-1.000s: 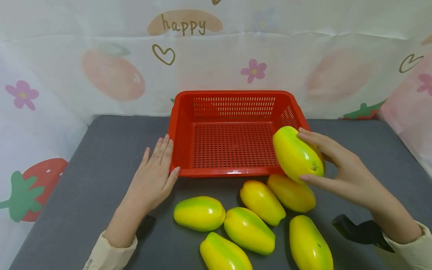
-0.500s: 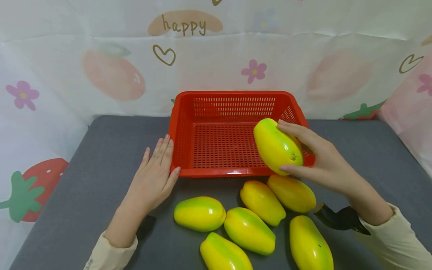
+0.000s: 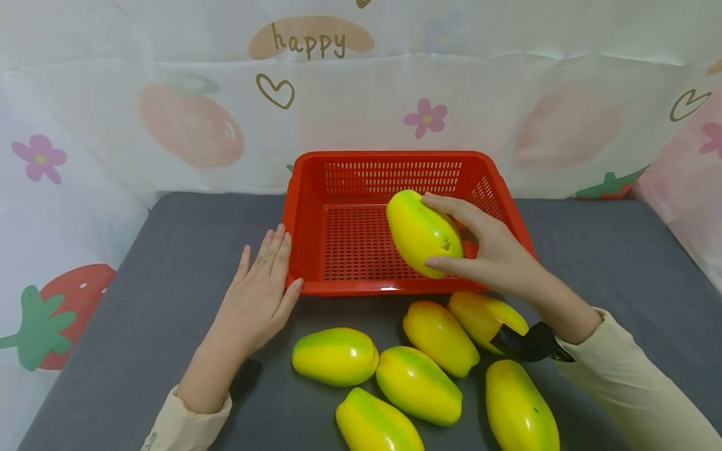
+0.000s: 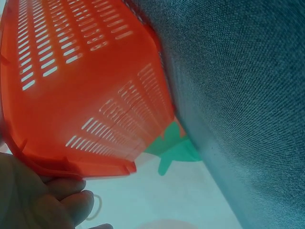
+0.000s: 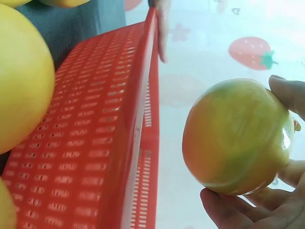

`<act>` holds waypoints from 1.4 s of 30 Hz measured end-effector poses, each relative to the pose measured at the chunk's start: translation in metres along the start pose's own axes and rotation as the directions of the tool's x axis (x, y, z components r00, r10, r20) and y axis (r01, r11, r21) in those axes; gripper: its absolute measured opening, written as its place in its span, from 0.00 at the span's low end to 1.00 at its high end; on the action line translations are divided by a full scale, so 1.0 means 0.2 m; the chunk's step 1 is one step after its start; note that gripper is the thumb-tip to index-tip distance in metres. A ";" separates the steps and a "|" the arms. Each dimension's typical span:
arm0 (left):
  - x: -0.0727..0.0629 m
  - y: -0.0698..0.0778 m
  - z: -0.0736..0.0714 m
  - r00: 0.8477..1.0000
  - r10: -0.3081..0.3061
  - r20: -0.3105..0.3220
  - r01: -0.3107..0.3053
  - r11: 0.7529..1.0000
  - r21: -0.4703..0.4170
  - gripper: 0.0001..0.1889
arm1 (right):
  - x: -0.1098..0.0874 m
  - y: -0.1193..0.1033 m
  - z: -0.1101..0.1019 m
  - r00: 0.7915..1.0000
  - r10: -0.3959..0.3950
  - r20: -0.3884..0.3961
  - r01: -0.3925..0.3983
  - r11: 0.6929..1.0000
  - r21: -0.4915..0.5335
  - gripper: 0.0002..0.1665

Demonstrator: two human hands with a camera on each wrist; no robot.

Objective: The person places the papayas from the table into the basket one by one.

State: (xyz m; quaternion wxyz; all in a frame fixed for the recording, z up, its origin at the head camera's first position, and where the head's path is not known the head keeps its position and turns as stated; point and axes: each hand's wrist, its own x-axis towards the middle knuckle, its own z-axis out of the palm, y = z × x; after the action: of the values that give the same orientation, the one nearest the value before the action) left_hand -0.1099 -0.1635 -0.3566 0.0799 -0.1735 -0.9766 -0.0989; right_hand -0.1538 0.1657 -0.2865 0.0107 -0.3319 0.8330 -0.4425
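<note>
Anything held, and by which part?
Right hand holds a yellow-green papaya by its opposite sides; left hand holds nothing, just touches the red plastic basket.

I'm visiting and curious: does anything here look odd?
A small dark mark stands out on the front-right glossy, oblong yellow-green fruit, odd against its smooth skin. Nothing looks spilled; the rectangular red plastic basket stands upright.

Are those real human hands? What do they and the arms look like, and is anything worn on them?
Yes: the left hand and right hand are human and ungloved. The left sleeve and right sleeve are both long and cream-coloured. A curved black piece shows by the right wrist; exactly what it is, I can't tell. No cables are visible.
</note>
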 end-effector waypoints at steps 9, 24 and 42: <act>0.00 0.00 0.00 1.000 0.003 0.008 -0.002 1.000 -0.009 0.36 | 0.12 -0.05 0.03 0.999 -0.023 0.044 0.025 0.999 -0.040 0.44; 0.00 0.00 -0.01 1.000 -0.013 0.025 0.014 1.000 -0.013 0.37 | 0.37 -0.12 0.04 0.988 0.112 0.109 -0.106 0.993 -0.055 0.43; 0.00 0.00 0.00 1.000 -0.004 0.016 0.005 1.000 -0.014 0.37 | 0.71 0.07 0.13 0.966 0.244 0.089 -0.247 0.969 0.020 0.42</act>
State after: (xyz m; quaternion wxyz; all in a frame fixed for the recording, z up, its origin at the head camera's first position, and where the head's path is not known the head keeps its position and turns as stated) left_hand -0.1104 -0.1639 -0.3564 0.0707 -0.1726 -0.9769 -0.1044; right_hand -0.2646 0.0721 -0.2728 0.1062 -0.2447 0.8597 -0.4357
